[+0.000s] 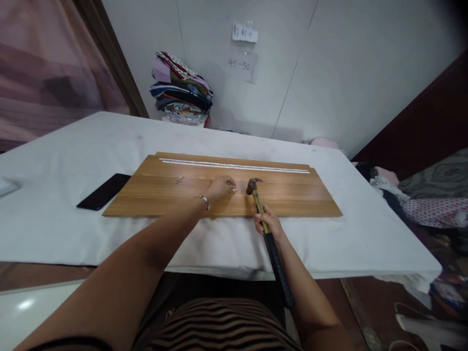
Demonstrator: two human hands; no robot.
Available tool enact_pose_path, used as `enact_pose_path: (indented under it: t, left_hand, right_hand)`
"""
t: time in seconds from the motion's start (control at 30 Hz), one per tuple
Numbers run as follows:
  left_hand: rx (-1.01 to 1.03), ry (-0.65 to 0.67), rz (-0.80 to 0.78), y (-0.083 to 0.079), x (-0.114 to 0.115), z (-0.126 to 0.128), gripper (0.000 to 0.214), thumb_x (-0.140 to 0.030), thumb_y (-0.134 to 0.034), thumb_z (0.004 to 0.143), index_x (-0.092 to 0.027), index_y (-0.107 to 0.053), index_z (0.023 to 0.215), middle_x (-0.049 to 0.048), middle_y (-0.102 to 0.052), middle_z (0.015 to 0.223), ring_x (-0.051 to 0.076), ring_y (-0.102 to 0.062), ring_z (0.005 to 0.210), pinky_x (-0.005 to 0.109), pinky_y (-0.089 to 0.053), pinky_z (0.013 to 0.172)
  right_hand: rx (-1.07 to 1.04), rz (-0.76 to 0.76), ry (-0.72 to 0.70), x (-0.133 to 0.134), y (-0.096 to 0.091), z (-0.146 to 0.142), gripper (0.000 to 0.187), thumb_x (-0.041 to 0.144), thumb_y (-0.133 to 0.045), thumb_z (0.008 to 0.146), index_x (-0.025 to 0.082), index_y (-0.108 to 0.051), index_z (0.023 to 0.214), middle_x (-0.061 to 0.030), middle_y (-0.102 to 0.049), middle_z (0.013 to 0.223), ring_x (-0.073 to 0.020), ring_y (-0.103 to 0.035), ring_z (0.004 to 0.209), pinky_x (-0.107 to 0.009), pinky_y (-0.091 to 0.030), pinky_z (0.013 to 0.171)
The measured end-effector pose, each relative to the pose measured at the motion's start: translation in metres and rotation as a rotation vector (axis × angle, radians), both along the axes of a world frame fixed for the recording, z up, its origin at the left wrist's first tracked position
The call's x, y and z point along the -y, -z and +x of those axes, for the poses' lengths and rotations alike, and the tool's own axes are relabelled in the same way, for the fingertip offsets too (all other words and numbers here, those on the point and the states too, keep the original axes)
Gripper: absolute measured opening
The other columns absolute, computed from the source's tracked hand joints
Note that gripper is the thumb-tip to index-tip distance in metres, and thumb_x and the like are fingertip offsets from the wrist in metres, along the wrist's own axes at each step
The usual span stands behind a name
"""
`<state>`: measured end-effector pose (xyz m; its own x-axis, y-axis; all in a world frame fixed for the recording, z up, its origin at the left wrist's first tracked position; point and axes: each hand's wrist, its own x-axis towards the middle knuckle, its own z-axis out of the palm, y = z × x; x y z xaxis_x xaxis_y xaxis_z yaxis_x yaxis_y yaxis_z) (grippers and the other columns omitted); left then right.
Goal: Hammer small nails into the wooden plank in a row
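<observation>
A long wooden board [292, 195] lies across a white-covered table [66, 204]. My left hand [220, 187] rests on the board with its fingers pinched together, apparently on a small nail that is too tiny to make out clearly. My right hand [267, 223] is wrapped round the handle of a claw hammer [253, 186], whose head hovers just right of the left fingertips, low over the board. A white measuring strip [234, 165] runs along the board's far edge. A few loose nails [179, 180] lie on the board to the left.
A black phone [104, 191] lies on the table left of the board. A pile of folded cloth [182, 90] is stacked against the white wall behind. More fabric [431, 207] lies heaped on the floor at the right.
</observation>
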<state>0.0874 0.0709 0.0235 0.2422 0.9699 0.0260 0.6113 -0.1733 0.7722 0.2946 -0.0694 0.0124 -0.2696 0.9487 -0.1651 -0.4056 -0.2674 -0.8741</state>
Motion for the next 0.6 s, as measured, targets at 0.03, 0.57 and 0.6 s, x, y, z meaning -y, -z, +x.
enact_pose_path:
  t: [0.03, 0.57, 0.6]
  left_hand:
    - [-0.022, 0.003, 0.038, 0.005, -0.001, 0.001, 0.006, -0.024, -0.065, 0.069, -0.020, -0.069, 0.070, 0.0039, -0.073, 0.086, 0.020, -0.065, 0.089, 0.031, -0.049, 0.088]
    - [-0.228, 0.128, 0.231, 0.015, -0.004, 0.000, 0.017, -0.025, -0.059, 0.079, -0.020, -0.076, 0.078, 0.0068, -0.072, 0.109, 0.022, -0.060, 0.109, 0.034, -0.045, 0.102]
    - [-0.231, 0.133, 0.244, 0.016, -0.003, 0.001, 0.018, -0.025, -0.059, 0.079, -0.020, -0.076, 0.078, 0.0066, -0.071, 0.108, 0.021, -0.060, 0.110, 0.035, -0.044, 0.103]
  right_hand:
    - [0.004, -0.003, 0.001, 0.000, 0.000, 0.000, 0.040, 0.028, -0.068, 0.067, 0.022, -0.047, 0.100, 0.0135, -0.047, 0.052, -0.0051, -0.037, 0.029, -0.017, -0.025, 0.029]
    - [0.010, -0.028, 0.018, -0.002, 0.002, -0.006, 0.039, 0.029, -0.068, 0.063, 0.022, -0.044, 0.093, 0.0137, -0.048, 0.050, -0.0055, -0.037, 0.028, -0.017, -0.025, 0.028]
    - [0.010, -0.024, 0.018, -0.002, 0.002, -0.006, 0.039, 0.029, -0.068, 0.063, 0.022, -0.043, 0.092, 0.0136, -0.048, 0.050, -0.0056, -0.037, 0.028, -0.017, -0.025, 0.028]
